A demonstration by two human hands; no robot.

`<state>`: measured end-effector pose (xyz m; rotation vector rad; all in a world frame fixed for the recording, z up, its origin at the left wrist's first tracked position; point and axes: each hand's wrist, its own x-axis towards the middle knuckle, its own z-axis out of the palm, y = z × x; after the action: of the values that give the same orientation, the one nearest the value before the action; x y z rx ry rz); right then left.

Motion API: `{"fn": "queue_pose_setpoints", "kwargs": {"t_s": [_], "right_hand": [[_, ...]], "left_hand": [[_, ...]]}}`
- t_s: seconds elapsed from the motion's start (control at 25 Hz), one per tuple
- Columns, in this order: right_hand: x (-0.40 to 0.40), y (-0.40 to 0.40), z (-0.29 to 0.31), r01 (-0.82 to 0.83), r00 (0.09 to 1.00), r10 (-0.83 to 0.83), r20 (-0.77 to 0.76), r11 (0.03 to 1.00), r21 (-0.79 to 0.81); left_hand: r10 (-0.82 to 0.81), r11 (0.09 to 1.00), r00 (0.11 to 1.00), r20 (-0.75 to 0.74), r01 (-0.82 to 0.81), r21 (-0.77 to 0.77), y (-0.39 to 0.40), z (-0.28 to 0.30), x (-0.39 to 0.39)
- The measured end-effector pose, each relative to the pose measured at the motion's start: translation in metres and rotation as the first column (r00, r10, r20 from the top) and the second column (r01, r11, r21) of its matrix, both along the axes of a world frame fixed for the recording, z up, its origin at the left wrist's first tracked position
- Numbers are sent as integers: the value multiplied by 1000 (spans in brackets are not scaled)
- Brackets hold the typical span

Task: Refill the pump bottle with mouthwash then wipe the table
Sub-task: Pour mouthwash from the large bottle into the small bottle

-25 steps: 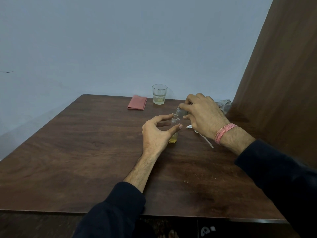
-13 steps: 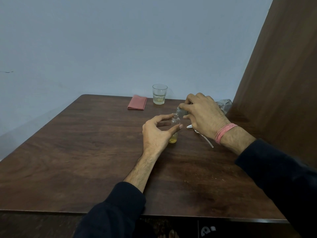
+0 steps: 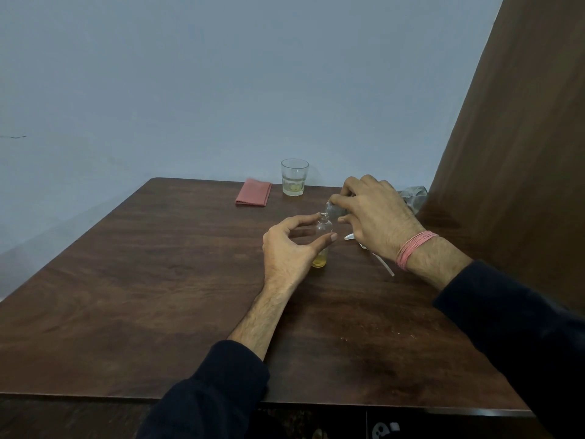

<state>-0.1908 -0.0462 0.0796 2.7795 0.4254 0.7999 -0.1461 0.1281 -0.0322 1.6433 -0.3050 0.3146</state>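
A small clear pump bottle (image 3: pixel 323 229) stands upright on the brown table (image 3: pixel 158 280), its neck open and a little yellow liquid at its bottom. My left hand (image 3: pixel 289 251) cups it from the left, thumb and fingers around its body. My right hand (image 3: pixel 372 217) holds a small clear container (image 3: pixel 335 210) tipped with its mouth at the bottle's neck. The white pump head with its tube (image 3: pixel 373 253) lies on the table, partly under my right wrist. A folded pink cloth (image 3: pixel 253 193) lies at the far edge.
A drinking glass (image 3: pixel 294 177) with a little yellowish liquid stands beside the cloth at the back. A crumpled clear wrapper (image 3: pixel 413 198) lies by the brown wall panel (image 3: pixel 506 153) on the right. Small crumbs (image 3: pixel 402 334) dot the near right of the table.
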Motion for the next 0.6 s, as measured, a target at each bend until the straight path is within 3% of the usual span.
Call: {"fn": "queue_pose_setpoints", "kwargs": {"t_s": [0.6], "right_hand": [[-2,2,3,8,1000,-8,-19,1000,-10]], "left_hand": [[-3,1000,1000,-8,3,6,2,5,-4]]}}
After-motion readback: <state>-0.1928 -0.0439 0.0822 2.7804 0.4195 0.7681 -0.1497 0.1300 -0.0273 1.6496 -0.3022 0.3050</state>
